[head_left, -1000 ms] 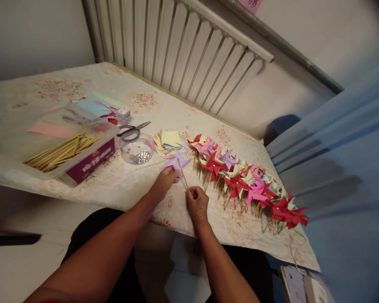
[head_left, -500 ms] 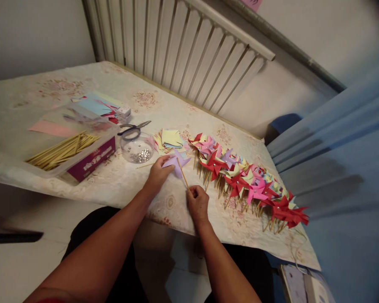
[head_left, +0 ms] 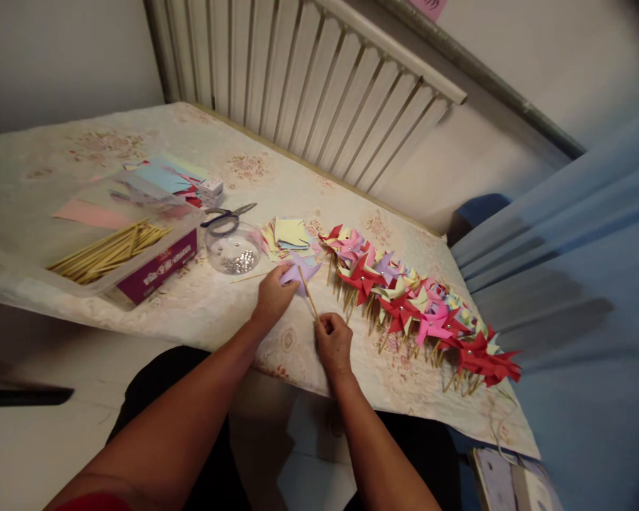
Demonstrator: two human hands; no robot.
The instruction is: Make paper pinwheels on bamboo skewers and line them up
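Note:
A purple paper pinwheel (head_left: 305, 272) is held over the near part of the table. My left hand (head_left: 275, 289) is closed on its left side, with thumb and fingers on the paper. A thin wooden stick (head_left: 309, 297) slants down from the pinwheel. My right hand (head_left: 334, 337) pinches the lower end of this stick. To the right, a long cluster of finished pinwheels (head_left: 399, 310) on sticks lies in red, pink, purple and yellow. Behind my left hand is a stack of coloured paper squares (head_left: 289, 235).
A clear box (head_left: 162, 273) of wooden sticks stands at left. Beside it are a round clear dish (head_left: 233, 248) of small metal fasteners and scissors (head_left: 228, 217). Coloured paper sheets (head_left: 165, 177) and small white boxes (head_left: 211, 190) lie farther back. A radiator (head_left: 298, 85) stands behind the table.
My left hand has shifted slightly right and covers more of the pinwheel's left side. My right hand stays in place on the stick.

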